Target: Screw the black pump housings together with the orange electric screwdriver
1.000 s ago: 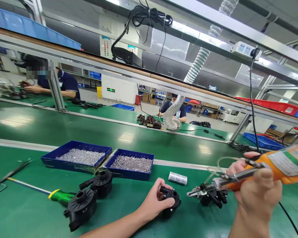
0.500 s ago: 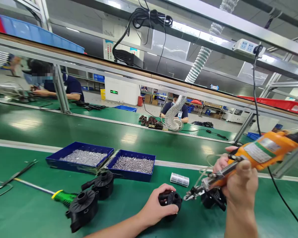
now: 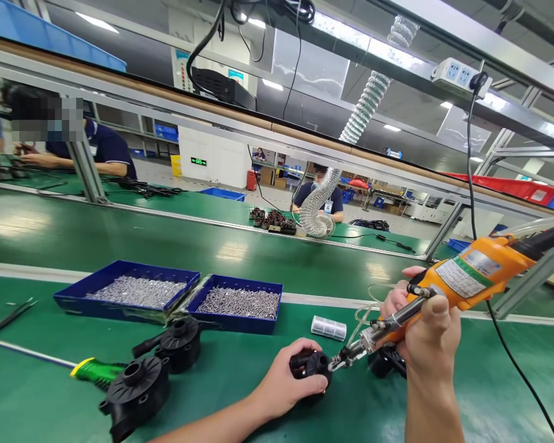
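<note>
My left hand (image 3: 286, 380) is wrapped round a small black plastic pump housing (image 3: 310, 367) that rests on the green bench mat. My right hand (image 3: 427, 335) grips an orange electric screwdriver (image 3: 447, 289), angled down to the left, and its metal tip (image 3: 339, 361) touches the housing's right side. Another black housing (image 3: 388, 362) lies partly hidden behind the screwdriver and my right hand. Two more black housings (image 3: 175, 343) (image 3: 136, 394) sit on the mat to the left.
Two blue trays of silver screws (image 3: 138, 290) (image 3: 240, 303) stand behind the housings. A green-handled tool (image 3: 95, 371) and a small clear box (image 3: 329, 327) lie nearby. Beyond runs a green conveyor (image 3: 120, 237), with other workers seated at the far bench (image 3: 101, 151).
My right hand has brought the screwdriver down and left, so its tip now meets the housing. My left hand has kept hold of that housing. The view shifted slightly.
</note>
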A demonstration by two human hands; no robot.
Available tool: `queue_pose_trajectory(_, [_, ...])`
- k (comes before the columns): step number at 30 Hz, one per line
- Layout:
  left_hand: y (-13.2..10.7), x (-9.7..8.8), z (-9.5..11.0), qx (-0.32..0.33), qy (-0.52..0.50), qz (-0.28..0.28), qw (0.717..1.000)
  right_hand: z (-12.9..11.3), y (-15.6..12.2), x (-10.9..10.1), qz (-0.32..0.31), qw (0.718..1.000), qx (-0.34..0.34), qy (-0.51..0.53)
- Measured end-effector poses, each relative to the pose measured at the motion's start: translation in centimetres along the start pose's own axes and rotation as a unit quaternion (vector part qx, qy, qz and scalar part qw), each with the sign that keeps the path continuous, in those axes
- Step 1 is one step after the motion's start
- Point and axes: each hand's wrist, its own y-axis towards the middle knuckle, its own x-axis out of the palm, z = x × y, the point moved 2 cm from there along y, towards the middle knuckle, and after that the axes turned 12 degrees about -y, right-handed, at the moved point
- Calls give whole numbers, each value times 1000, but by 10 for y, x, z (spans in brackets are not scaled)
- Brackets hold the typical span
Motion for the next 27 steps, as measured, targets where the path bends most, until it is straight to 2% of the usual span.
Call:
queue_pose_trajectory(5, [2,0,-1,-4,-3,1,1000,3,-1,7,-29,999,1,-17])
queue_pose_trajectory(10, [1,5,8,-28,-20,8,999,20,-4,20,-46,998,7,-29])
queue_pose_trajectory(15, [1,7,14,-41,-21,13,999,33,-3,25,-21,997,27,-67])
queue_pose_trajectory(21, [1,5,9,-37,-17,13,999,20,-6,33,-4,992,5,-122])
queue_pose_trajectory(25, [1,3,5,-27,-26,8,999,15,-9,40,-12,993,28,-117])
queue_pose_trajectory(27, [0,1,4,-24,-35,-8,999,14,-9,37,-15,994,34,-106])
